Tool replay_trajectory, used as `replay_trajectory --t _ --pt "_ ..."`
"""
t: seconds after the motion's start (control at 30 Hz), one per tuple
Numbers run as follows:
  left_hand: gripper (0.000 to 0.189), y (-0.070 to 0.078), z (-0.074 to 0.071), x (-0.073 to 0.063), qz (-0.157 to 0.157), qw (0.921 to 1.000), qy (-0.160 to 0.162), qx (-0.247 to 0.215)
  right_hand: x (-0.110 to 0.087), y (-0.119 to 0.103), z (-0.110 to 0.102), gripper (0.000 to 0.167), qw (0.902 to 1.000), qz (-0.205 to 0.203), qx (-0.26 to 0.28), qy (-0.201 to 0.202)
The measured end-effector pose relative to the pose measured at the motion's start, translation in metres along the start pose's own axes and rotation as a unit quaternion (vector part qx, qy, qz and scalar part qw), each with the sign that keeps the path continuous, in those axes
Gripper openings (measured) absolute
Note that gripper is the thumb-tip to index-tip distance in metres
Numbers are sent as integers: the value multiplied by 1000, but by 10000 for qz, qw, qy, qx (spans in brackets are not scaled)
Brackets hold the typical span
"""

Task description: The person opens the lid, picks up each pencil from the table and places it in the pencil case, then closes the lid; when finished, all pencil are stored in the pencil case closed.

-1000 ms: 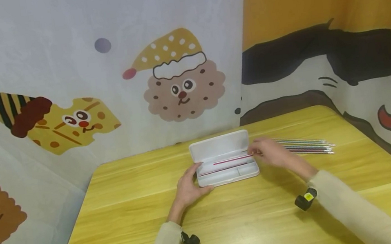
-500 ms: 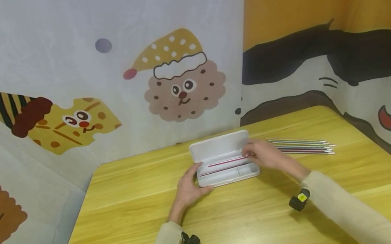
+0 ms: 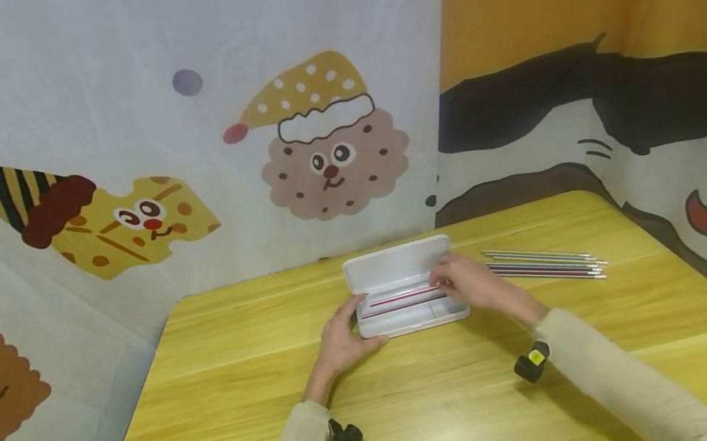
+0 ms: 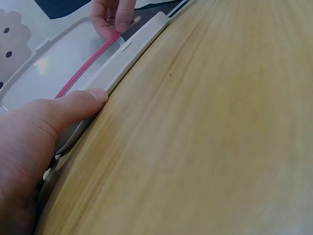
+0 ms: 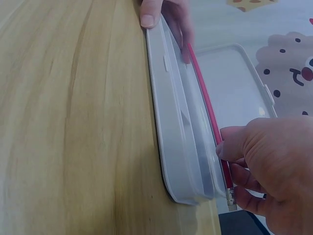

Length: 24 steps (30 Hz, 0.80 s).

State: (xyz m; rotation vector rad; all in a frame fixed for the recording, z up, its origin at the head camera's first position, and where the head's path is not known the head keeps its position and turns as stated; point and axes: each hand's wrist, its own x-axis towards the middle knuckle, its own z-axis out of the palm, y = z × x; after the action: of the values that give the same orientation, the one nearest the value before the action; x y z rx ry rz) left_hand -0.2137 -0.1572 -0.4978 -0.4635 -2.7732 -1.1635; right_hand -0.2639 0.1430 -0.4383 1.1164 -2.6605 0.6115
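A white pencil case [image 3: 401,324] lies on the table with its lid [image 3: 393,266] raised at the back. My left hand [image 3: 340,341] grips its left end, the thumb [image 4: 83,104] against the front wall and the fingers at the far side. Between thumb and fingers, my right hand [image 3: 465,284] pinches a red pencil [image 5: 208,100] near its eraser end. That pencil is held lengthwise over the case, its far tip close to the left fingers in the right wrist view. Another dark red striped pencil [image 3: 399,308] lies along the case, in front of the held one.
Several striped pencils [image 3: 543,266] lie side by side on the table to the right of the case, eraser ends to the right. The wooden table [image 3: 431,404] runs back to a hanging cloth [image 3: 107,81] printed with cartoon figures. A small compartment [image 3: 450,306] sits at the case's right end.
My right hand has moved left, carrying the red pencil further over the case and slightly lower. The left hand and the case have stayed in place.
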Motion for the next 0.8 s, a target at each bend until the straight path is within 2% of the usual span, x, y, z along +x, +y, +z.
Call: replay_trajectory --t 0.27,0.47,0.8 --pt "90 0 -1 0 155 9998 66 -52 5 -2 8 16 10000 -97 22 -5" --pt "90 0 -1 0 149 9999 61 -21 8 -2 12 17 9996 -268 44 44" --pt "89 -1 0 0 160 9998 141 32 12 -5 16 18 9998 -4 109 -193"
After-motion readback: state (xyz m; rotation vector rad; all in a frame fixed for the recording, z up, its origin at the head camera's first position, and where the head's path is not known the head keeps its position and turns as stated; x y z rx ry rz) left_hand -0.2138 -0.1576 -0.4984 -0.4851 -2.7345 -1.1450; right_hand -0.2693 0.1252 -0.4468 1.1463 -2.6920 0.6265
